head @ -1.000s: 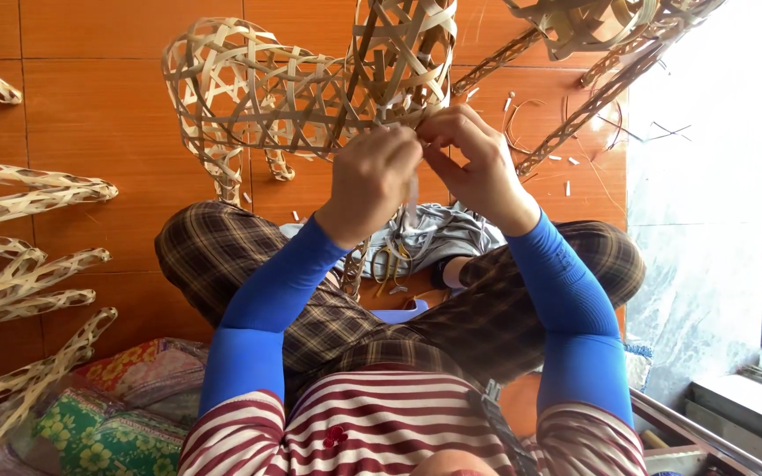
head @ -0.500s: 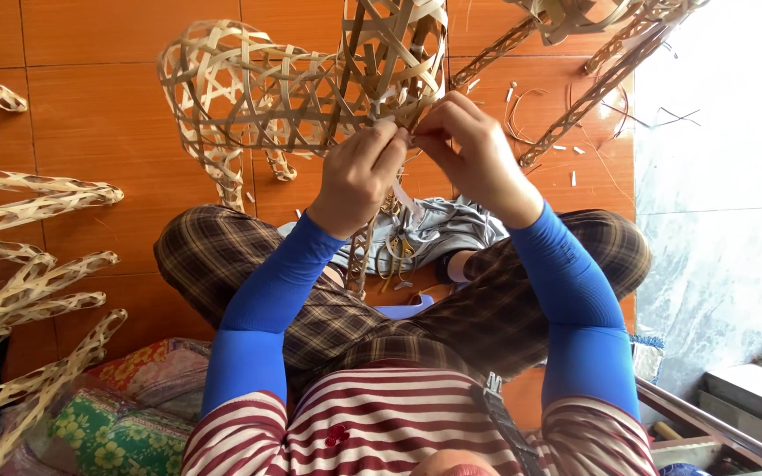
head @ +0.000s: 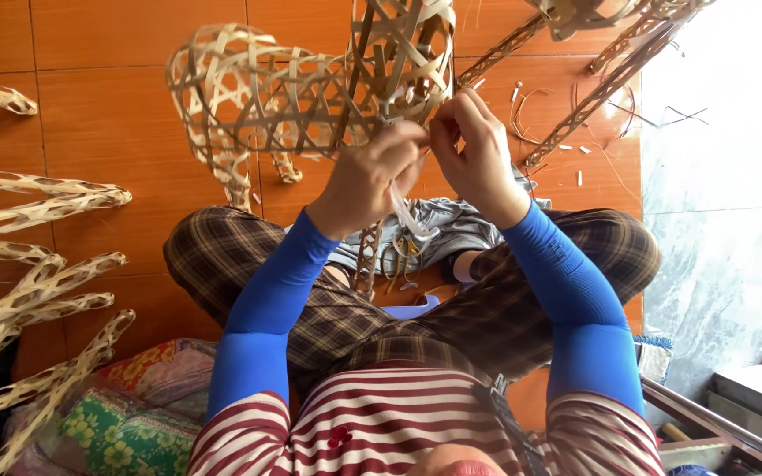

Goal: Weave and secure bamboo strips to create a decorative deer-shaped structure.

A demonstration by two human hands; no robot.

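A large open-weave bamboo frame [head: 293,88], shaped like an animal figure, is held up in front of me over my crossed legs. My left hand [head: 372,176] pinches a pale bamboo strip [head: 407,211] at the frame's lower edge. My right hand [head: 478,154] grips the weave just beside it, fingers closed on thin strips. Both forearms wear blue sleeves. The strip's loose end curls down toward my lap.
Several woven bamboo tubes [head: 37,264] lie on the orange tiled floor at the left. More woven pieces [head: 601,62] and scraps lie at the upper right. A floral cushion [head: 125,414] sits by my left knee. Grey cloth [head: 451,229] rests on my lap.
The frame has shifted slightly and my two hands have drawn closer together on its lower edge, with the left hand now pulling a strip downward.
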